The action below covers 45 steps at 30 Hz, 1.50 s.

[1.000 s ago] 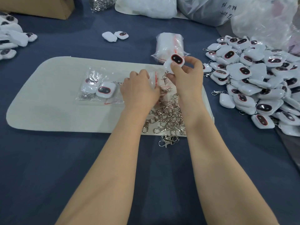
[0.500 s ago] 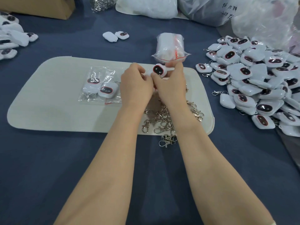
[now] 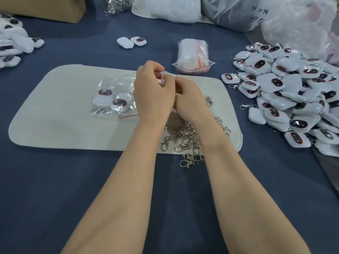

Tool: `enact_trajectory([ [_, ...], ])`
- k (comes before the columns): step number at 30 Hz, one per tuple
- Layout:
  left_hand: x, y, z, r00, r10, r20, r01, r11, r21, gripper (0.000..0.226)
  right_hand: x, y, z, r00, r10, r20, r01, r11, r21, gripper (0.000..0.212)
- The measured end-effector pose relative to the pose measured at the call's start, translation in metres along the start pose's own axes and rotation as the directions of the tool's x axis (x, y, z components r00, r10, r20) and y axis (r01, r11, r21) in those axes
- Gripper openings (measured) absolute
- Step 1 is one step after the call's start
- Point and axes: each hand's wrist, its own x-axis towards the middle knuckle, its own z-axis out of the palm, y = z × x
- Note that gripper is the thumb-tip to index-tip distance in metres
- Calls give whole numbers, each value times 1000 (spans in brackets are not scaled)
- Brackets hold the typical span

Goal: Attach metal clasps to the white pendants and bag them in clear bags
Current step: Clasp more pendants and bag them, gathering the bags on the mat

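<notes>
The left hand and right hand were bare. The left forearm and right forearm were uncovered along their full visible length.

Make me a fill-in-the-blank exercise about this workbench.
The big heap of pendants lies on the person's ___ side.
The bagged pendants left of the left hand number ___.
The cardboard box sits at the far ___ corner.
The tablecloth is dark ___.
Missing: right; two; left; blue.
</notes>
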Motion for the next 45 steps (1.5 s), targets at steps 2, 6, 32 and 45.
enact_trajectory([
  [2, 0, 1, 0, 1000, 12, -15, -12, 1000, -11, 11, -1, -2, 1, 996, -85, -27, 81, 991, -111, 26],
  [6, 2, 0, -3, 998, -55, -32, 54, 997, -53, 16, -1, -5, 0, 983, -61, -175, 42, 993, -109, 22],
  [32, -1, -14, 12, 961, -131, 245, 92, 982, 166, 28, -5, 34, -58, 832, 383, -400, -540, 724, -429, 44],
  [45, -1, -11, 12, 955, -131, 266, 89, 983, 163, 27, -8, 35, -66, 835, 349, -426, -523, 743, -417, 42],
])
